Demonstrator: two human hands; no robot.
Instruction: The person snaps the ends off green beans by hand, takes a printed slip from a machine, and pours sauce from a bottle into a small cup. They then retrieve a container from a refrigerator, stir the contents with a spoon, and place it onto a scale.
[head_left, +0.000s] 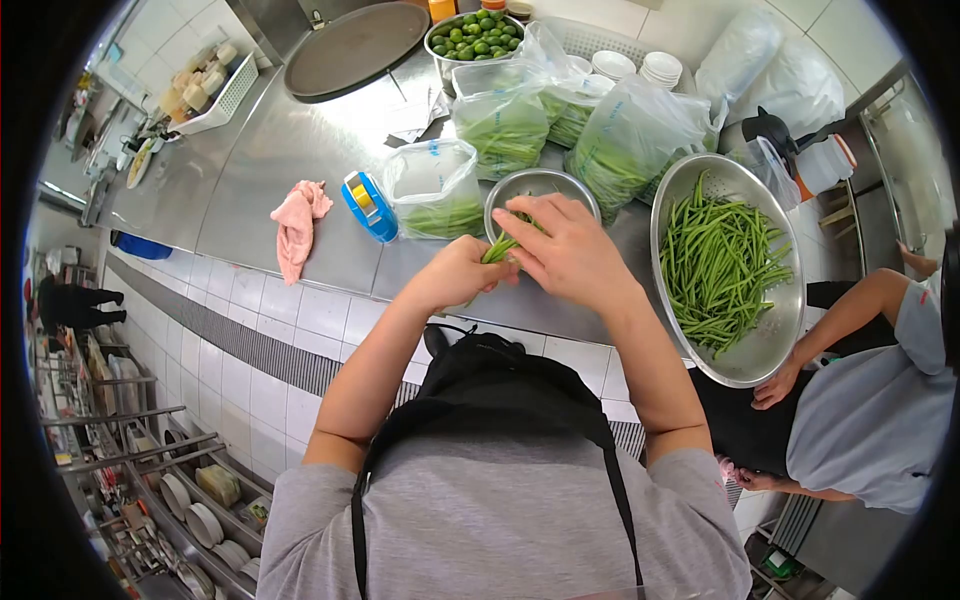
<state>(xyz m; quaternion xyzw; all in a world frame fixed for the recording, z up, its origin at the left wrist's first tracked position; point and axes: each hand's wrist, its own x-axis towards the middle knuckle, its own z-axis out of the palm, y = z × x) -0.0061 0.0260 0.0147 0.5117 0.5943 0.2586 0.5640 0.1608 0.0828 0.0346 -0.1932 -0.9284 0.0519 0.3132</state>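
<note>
In front of me my left hand is closed around a small bunch of green beans. My right hand bends over the upper ends of that bunch, its fingers touching the beans; the exact grip is partly hidden. Just beyond both hands is a round metal bowl, its near side covered by my right hand. To the right, a large oval metal colander holds a heap of loose green beans. Left of the bowl stands an open plastic bag with green beans in its bottom.
Fuller bags of green beans stand behind the bowl. A blue tape dispenser and pink cloth lie left on the steel counter. Farther back are a pot of green limes and a round tray. A co-worker stands right.
</note>
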